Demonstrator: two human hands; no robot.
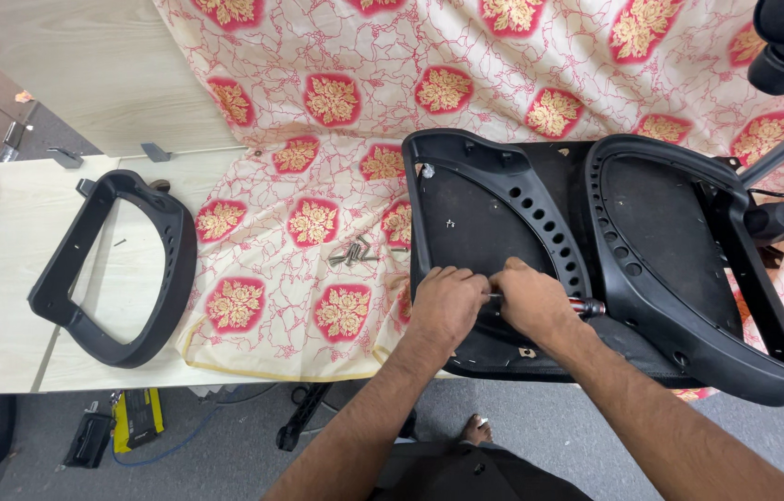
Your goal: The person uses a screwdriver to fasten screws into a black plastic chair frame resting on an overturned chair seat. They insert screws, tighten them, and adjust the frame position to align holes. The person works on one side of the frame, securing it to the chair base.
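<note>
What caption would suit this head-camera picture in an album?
Both hands, left and right, work a screwdriver on an upturned black chair seat.

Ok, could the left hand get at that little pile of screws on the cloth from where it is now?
Probably yes. The left hand rests on the black seat base, and the screws lie on open patterned cloth just to its left, with nothing between them.
</note>
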